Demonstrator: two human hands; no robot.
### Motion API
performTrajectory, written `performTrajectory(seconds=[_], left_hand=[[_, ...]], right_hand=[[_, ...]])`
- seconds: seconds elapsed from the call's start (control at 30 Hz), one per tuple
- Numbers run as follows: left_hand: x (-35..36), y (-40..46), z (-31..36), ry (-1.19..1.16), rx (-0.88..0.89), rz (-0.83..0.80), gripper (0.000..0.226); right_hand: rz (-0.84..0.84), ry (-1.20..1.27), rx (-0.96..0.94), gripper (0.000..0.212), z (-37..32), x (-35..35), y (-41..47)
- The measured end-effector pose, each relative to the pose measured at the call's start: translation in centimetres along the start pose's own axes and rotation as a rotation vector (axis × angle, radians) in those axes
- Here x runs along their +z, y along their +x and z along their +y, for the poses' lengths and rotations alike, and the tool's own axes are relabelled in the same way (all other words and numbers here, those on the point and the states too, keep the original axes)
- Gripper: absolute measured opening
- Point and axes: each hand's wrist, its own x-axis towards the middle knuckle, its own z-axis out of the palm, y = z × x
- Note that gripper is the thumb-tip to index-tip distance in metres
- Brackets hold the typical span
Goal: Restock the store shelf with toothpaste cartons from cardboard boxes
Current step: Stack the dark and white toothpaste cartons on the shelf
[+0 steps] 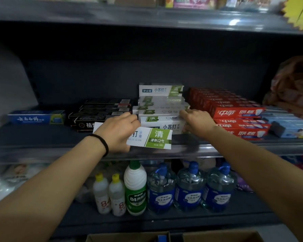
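**Green-and-white carton held at the shelf edge, stack being steadied**

Fingers of the left hand [118, 132] curl round a green-and-white toothpaste carton [151, 138], gripping its left half while its right end juts free just in front of the green-and-white stack [162, 109]. The right hand [198, 124] rests on the right end of that stack, its fingers bent against the carton ends; whether it actually grips one I cannot tell.

The held carton hovers over the front lip of the shelf [243, 149], touching nothing else that I can see. Left of the stack lie black cartons [101, 114]; right of it, red cartons [234, 113], close beside. Below the stack, on the lower shelf, stand blue pump bottles [190, 187].

Judging by its look, the carton is light, stiff thin card, smooth and a little slippery, and would dent if squeezed hard. It is best taken across its long faces near the middle, so it slides in level without tipping the uneven stack.
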Motion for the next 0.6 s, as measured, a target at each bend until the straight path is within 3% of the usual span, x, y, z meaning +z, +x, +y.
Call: performTrajectory(seconds=[0.6], left_hand=[[0.1, 1.0, -0.2, 0.025, -0.024, -0.011, 0.051]], right_hand=[[-0.064, 0.054, -0.034, 0.047, 0.2, -1.7, 1.4]])
